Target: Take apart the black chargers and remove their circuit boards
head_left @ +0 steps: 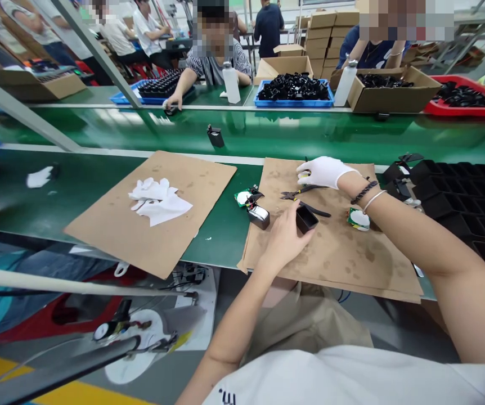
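Note:
My left hand [287, 239] is bare and wrapped round a small black open-topped box [307, 219], its opening tilted up towards me. Above it, my right hand [326, 172] wears a white glove, its fingers bent together over the cardboard. Bits of yellow and something dark show at its fingertips, too small to name. Between the hands lies a pair of cutting pliers [299, 192] with dark handles. To the left of my left hand stand a black box with a white top [258, 215] and a green circuit board [243, 197]. Another circuit board [358, 219] lies below my right wrist.
Cardboard sheets [377, 270] cover the green bench. White gloves [158, 201] lie on the left sheet [111, 225]. Rows of black boxes [457, 197] fill the right. Behind runs a green conveyor belt [162, 129] carrying a black box [215, 136]; a co-worker [217, 67] sits across it.

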